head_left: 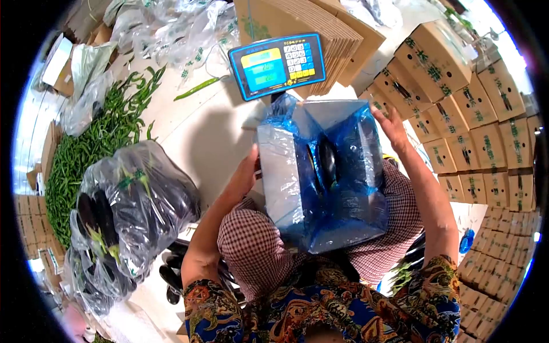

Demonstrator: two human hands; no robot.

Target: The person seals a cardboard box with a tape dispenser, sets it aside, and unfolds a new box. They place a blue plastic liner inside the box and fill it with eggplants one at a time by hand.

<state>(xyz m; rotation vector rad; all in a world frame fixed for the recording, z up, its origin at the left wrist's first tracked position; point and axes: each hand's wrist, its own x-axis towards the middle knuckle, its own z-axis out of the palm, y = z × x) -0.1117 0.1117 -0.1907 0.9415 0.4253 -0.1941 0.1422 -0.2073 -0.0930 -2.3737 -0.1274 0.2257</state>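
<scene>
A box lined with blue plastic film [349, 220] sits in front of my torso, above my knees, with its open top facing me. Dark eggplants [327, 160] lie inside it, partly veiled by the film. My left hand [249, 168] holds the left side of the box, its fingertips partly hidden. At the upper right corner, my right hand [390, 123] grips the edge, with the fingers slightly apart. Just beyond the box stands a blue-framed scale display [277, 66] with lit readouts and a keypad.
Clear bags of eggplants [140, 200] and a heap of green peppers [108, 137] lie at the left. Flattened cartons [309, 34] stand behind the display. Stacked cardboard boxes [474, 108] line the right. Loose plastic bags [166, 34] cover the back left.
</scene>
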